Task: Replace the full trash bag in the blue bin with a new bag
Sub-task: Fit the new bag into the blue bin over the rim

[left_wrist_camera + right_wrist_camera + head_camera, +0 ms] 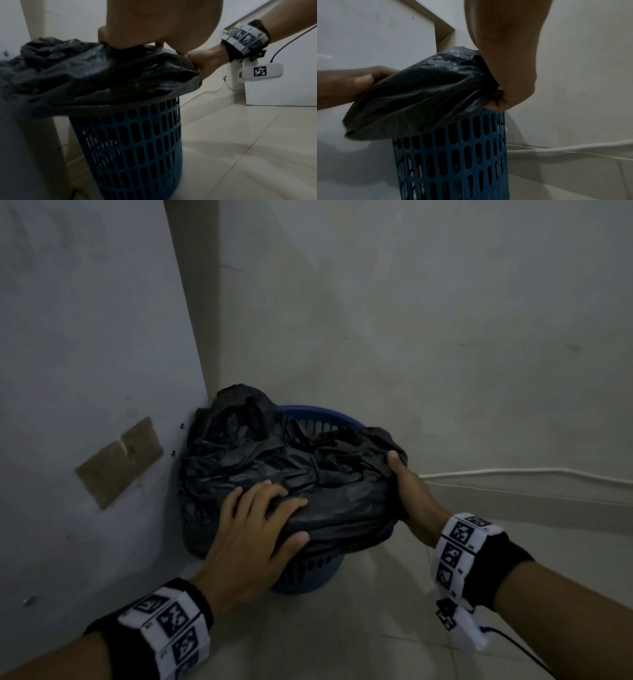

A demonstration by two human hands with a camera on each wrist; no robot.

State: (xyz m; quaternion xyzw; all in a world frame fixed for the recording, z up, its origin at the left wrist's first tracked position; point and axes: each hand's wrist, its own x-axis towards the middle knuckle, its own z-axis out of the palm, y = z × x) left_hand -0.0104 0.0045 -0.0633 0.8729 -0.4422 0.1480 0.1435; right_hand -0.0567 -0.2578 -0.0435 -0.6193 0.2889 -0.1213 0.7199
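A black trash bag (308,474) is draped over the top of a blue slotted bin (308,577) that stands in a corner. My left hand (270,515) clasps the bag's near-left side, fingers spread on top and thumb against the front. My right hand (404,484) grips the bag's right edge, thumb on top and fingers tucked under it. From the left wrist view the bag (85,75) bunches over the bin (133,148), with the right hand (205,62) at its far edge. In the right wrist view the bag's hem (428,92) hangs loose over the bin (453,155).
A white panel (85,354) with brown tape patches (120,460) stands close on the bin's left. A plastered wall is behind it. A white cable (513,474) runs along the wall base to the right. Pale tiled floor (376,628) lies in front and to the right.
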